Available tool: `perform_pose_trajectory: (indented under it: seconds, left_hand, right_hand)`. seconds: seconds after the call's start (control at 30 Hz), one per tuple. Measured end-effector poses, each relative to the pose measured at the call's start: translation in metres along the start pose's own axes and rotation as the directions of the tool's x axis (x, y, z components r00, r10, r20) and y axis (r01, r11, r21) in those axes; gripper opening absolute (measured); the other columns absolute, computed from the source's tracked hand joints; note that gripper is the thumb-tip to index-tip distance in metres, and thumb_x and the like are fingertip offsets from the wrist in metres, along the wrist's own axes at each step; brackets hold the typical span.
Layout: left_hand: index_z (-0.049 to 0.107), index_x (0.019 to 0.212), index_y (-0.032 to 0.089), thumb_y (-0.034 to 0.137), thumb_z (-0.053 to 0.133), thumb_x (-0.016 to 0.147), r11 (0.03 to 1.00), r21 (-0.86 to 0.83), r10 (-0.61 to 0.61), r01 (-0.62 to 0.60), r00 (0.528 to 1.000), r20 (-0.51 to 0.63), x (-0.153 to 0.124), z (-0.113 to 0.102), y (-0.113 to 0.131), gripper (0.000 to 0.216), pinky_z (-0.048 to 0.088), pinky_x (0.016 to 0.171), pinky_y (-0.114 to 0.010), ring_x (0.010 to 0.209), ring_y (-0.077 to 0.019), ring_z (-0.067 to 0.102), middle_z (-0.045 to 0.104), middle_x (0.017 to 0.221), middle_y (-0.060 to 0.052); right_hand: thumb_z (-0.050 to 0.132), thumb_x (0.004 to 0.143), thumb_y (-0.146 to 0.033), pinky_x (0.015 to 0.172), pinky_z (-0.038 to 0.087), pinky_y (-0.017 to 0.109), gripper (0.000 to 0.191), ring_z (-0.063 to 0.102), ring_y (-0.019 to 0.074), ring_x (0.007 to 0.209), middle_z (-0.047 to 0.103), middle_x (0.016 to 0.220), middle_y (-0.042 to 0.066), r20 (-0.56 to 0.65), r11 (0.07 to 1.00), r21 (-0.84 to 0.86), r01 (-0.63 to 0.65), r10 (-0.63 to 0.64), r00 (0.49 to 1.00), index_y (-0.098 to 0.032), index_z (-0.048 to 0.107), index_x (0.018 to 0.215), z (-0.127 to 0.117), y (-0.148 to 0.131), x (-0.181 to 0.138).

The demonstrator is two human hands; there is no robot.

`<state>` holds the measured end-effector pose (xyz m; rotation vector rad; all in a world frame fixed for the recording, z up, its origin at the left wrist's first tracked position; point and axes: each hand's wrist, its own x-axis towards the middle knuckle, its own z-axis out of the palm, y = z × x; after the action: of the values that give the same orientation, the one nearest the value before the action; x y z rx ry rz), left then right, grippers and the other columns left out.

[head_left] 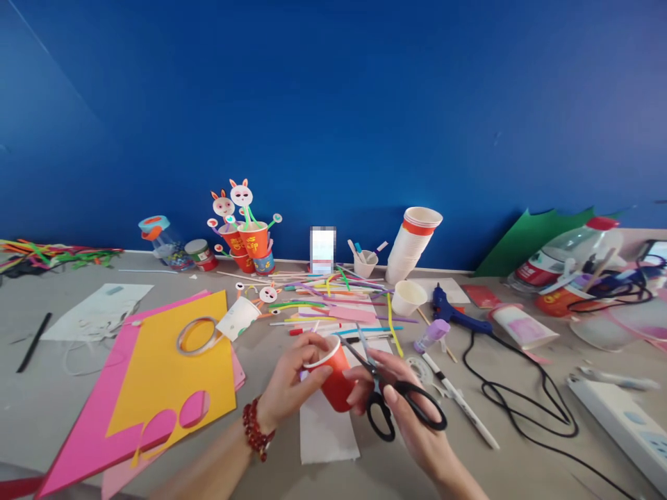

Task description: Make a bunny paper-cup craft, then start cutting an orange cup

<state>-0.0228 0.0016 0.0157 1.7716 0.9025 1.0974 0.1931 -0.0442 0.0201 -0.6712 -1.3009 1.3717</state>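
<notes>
My left hand (299, 378) is wrapped round the rim side of a red paper cup (335, 380), which tilts over the table with its white rim toward the upper left. In my right hand (404, 406) is a pair of scissors (379, 385) with black handles. Their blades are spread apart and point up and left, close to the cup's rim. Fingertips of the right hand also touch the cup's right side. Beneath the cup lies a white sheet of paper (328, 430). Whether the blades touch the cup I cannot tell.
Pink and yellow card sheets (171, 375) with round holes lie left, a tape roll (182, 340) on them. Pipe cleaners (333, 292) are strewn ahead. Stacked paper cups (411, 243) lean behind. Right are a blue glue gun (458, 312), its black cord, and a white power strip (620, 423).
</notes>
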Motion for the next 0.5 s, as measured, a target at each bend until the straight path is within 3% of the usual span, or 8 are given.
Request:
perform_pose_trajectory:
  seconds: [0.1, 0.2, 0.33, 0.4, 0.5]
  left_hand:
    - [0.061, 0.079, 0.017, 0.034, 0.054, 0.095, 1.000, -0.030, 0.008, -0.006, 0.999, 0.053, 0.001, 0.000, 0.001, 0.025, 0.047, 0.087, -0.034, 0.098, -0.0230, 0.060, 0.065, 0.103, -0.010]
    - [0.061, 0.075, 0.018, 0.031, 0.055, 0.095, 1.000, -0.007, 0.029, -0.029, 0.999, 0.046, 0.002, 0.000, 0.002, 0.024, 0.044, 0.097, -0.042, 0.102, -0.0247, 0.062, 0.069, 0.103, -0.010]
    - [0.070, 0.098, 0.022, 0.025, 0.058, 0.094, 0.988, 0.084, 0.122, -0.126, 0.991, 0.054, 0.003, -0.002, 0.000, 0.013, 0.023, 0.116, -0.053, 0.124, -0.0290, 0.053, 0.068, 0.121, -0.010]
    - [0.069, 0.105, 0.022, 0.025, 0.057, 0.094, 0.986, 0.082, 0.143, -0.147, 0.988, 0.063, 0.003, -0.002, -0.001, 0.017, 0.026, 0.115, -0.053, 0.131, -0.0299, 0.047, 0.067, 0.122, -0.011]
    - [0.069, 0.097, 0.020, 0.027, 0.054, 0.096, 0.995, 0.037, 0.092, -0.094, 0.994, 0.056, 0.003, -0.002, 0.001, 0.017, 0.039, 0.106, -0.047, 0.128, -0.0299, 0.049, 0.069, 0.115, -0.013]
  right_hand:
    - [0.047, 0.099, -0.049, 0.077, 0.056, 0.043, 0.047, 0.069, 0.0217, 0.074, 0.072, 0.108, 0.010, -0.025, 1.000, -0.028, -0.011, 0.011, 1.000, -0.030, 0.043, 0.142, -0.002, 0.006, 0.000]
    - [0.040, 0.099, -0.055, 0.073, 0.056, 0.042, 0.049, 0.067, 0.0220, 0.071, 0.072, 0.095, 0.008, -0.089, 0.999, -0.047, 0.023, -0.027, 0.996, -0.028, 0.047, 0.140, -0.007, 0.011, -0.001]
    - [0.039, 0.101, -0.050, 0.070, 0.056, 0.038, 0.041, 0.067, 0.0222, 0.075, 0.071, 0.095, 0.009, -0.135, 0.996, -0.071, 0.055, -0.064, 0.989, -0.026, 0.059, 0.128, -0.013, 0.014, -0.002]
    - [0.044, 0.100, -0.047, 0.068, 0.056, 0.038, 0.036, 0.068, 0.0215, 0.071, 0.071, 0.093, 0.008, -0.135, 0.996, -0.075, 0.047, -0.057, 0.989, -0.026, 0.061, 0.124, -0.013, 0.014, -0.002]
    - [0.053, 0.097, -0.042, 0.057, 0.055, 0.033, 0.033, 0.065, 0.0180, 0.058, 0.067, 0.082, 0.003, -0.171, 0.999, -0.051, 0.012, -0.020, 0.985, -0.027, 0.057, 0.127, -0.008, 0.014, -0.002]
